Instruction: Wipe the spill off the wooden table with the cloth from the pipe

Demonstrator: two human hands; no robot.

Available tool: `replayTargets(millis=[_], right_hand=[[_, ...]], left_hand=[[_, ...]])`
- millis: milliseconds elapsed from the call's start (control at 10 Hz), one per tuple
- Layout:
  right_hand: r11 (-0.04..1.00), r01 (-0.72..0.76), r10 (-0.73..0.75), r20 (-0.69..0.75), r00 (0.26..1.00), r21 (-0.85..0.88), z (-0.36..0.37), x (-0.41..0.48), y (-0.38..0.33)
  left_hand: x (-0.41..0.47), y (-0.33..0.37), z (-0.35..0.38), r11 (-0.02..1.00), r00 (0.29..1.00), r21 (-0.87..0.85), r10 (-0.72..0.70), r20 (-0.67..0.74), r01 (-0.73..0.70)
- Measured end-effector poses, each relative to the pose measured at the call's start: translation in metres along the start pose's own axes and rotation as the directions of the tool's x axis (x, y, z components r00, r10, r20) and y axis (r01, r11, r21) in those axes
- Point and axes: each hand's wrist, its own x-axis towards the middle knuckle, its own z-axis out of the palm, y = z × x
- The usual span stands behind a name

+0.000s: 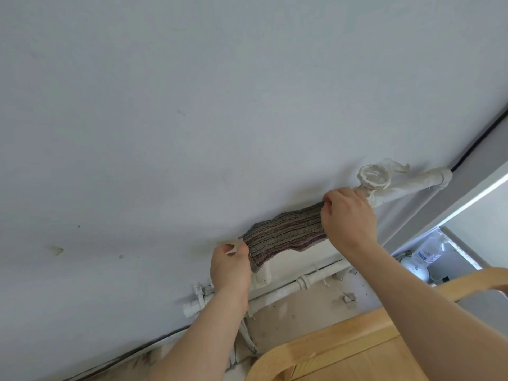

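A striped, brownish cloth [286,233] is draped over a white pipe [406,188] that runs along the grey wall. My left hand [231,266] pinches the cloth's lower left end. My right hand [347,220] grips its upper right end, just left of a round white valve [373,176]. The cloth is stretched between both hands and hides the pipe beneath it. A light wooden surface [343,350] with a curved edge shows at the bottom right; no spill is visible on the part in view.
A second, lower white pipe [299,283] with clamps runs along the wall near the dusty floor. A curved wooden chair back [472,281] rises at the right. Plastic bottles [428,253] sit in a gap at the far right. A black cable [481,138] follows the wall corner.
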Motion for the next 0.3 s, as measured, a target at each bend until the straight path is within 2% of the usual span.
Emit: replayTargets(millis=[100, 200, 300], right_hand=[[0.993, 0.109, -0.100, 0.212, 0.972, -0.033, 0.002, -0.009, -0.011], [0.995, 0.068, -0.034, 0.366, 0.930, -0.080, 0.000, -0.013, -0.020], [0.999, 0.016, 0.001, 0.340, 0.940, -0.046, -0.013, -0.019, -0.028]], left_hand=[[-0.013, -0.002, -0.008, 0.924, 0.964, 0.288, 0.264, -0.009, -0.250], [-0.022, -0.004, -0.015, 0.826, 0.933, 0.437, 0.293, 0.210, -0.358], [-0.029, -0.005, -0.029, 0.838, 0.931, 0.441, 0.195, 0.310, -0.322]])
